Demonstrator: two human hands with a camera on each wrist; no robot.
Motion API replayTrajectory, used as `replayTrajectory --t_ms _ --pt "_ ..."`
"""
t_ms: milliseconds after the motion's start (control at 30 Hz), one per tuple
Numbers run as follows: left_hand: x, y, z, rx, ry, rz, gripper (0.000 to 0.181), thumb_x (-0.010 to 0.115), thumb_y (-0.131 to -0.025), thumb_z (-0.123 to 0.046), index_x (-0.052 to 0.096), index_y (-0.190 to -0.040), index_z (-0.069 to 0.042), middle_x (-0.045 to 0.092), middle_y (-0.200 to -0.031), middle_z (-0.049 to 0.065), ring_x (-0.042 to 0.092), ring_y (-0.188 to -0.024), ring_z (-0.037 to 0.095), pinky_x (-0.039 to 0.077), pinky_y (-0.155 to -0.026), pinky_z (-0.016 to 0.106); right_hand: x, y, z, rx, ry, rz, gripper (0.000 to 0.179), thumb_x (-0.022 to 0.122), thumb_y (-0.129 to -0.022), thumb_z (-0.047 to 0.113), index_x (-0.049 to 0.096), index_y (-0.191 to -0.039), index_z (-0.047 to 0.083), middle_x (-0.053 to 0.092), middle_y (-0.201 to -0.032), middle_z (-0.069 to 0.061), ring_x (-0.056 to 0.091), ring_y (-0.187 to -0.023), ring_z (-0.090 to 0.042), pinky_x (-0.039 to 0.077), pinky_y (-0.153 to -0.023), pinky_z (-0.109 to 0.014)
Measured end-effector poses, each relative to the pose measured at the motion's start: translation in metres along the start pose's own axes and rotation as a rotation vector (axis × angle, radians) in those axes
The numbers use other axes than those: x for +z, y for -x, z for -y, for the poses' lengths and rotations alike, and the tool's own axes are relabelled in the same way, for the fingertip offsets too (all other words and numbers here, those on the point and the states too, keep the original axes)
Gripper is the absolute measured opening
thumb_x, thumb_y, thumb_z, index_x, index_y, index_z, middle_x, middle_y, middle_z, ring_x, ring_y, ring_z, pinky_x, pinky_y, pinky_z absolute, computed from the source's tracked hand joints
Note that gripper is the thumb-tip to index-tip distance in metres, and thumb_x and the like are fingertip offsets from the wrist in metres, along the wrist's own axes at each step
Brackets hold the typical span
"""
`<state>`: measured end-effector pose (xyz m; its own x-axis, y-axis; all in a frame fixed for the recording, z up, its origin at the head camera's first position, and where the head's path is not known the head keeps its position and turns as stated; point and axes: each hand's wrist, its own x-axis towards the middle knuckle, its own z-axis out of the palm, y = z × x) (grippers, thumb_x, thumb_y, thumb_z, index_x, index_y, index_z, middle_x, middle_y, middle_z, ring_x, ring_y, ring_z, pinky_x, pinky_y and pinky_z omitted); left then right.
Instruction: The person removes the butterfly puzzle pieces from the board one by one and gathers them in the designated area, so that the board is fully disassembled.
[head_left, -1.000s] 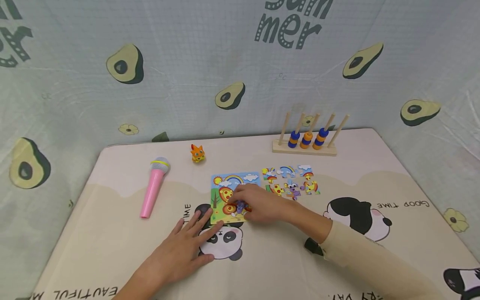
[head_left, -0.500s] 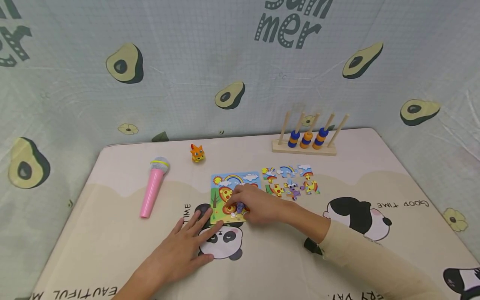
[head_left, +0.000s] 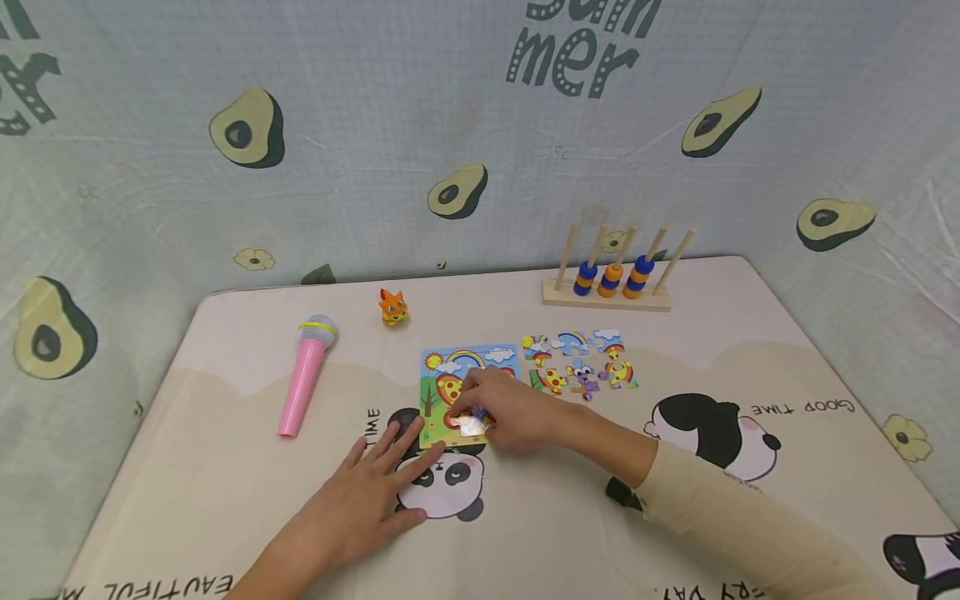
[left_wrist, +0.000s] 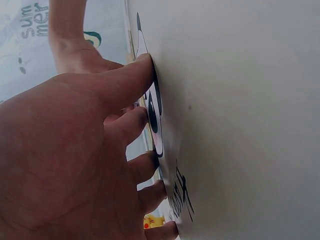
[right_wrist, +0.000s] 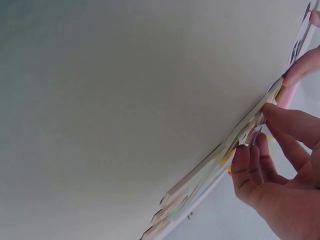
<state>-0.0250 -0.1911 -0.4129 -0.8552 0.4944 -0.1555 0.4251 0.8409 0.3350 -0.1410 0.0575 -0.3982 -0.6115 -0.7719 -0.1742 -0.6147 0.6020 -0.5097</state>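
Observation:
A square picture puzzle board [head_left: 431, 417] with a sun, a rainbow and a tree lies in the middle of the table. Over its right part my right hand [head_left: 510, 408] pinches a small puzzle piece [head_left: 472, 425], which catches a bright glare in the head view. From the right wrist, the piece [right_wrist: 256, 134] looks thin and tilted between thumb and fingers; the hand hides much of it. My left hand [head_left: 367, 492] lies spread on the tablecloth, its fingertips at the board's lower left edge. Several other puzzle pieces [head_left: 582, 377] lie in two rows right of the board.
A pink toy microphone [head_left: 303, 379] lies at the left. A small orange animal figure [head_left: 393, 308] stands farther back. The wooden peg stand [head_left: 607, 297] with blue and orange beads is at the back right. Behind the table hangs an avocado-print curtain [head_left: 360, 167].
The puzzle piece under my right hand has tilted slightly and now shows a white glare. Both hands stay almost in place.

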Motion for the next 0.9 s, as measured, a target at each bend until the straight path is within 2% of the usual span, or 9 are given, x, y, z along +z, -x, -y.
replayTrajectory --t_ms 633,900 --pt "0.0019 0.0005 0.0008 0.004 -0.009 -0.004 0.071 0.066 -0.098 -0.052 0.04 -0.161 -0.033 0.024 -0.174 0.008 0.029 -0.156 0.044 0.029 -0.12 0.07 -0.0038 -0.0029 0.002 0.021 0.017 0.038 0.057 0.072 -0.08 -0.007 0.075 -0.129 0.022 0.06 -0.126 0.0 0.051 -0.117 -0.017 0.05 -0.101 -0.035" --pt "0.002 0.0005 0.0003 0.003 -0.007 -0.004 0.071 0.066 -0.098 -0.052 0.04 -0.161 -0.033 0.023 -0.174 0.008 0.028 -0.157 0.044 0.029 -0.12 0.07 -0.0023 -0.0029 0.0002 0.002 0.004 0.016 0.052 0.074 -0.08 -0.003 0.076 -0.126 0.022 0.062 -0.123 0.001 0.052 -0.116 -0.017 0.049 -0.102 -0.036"
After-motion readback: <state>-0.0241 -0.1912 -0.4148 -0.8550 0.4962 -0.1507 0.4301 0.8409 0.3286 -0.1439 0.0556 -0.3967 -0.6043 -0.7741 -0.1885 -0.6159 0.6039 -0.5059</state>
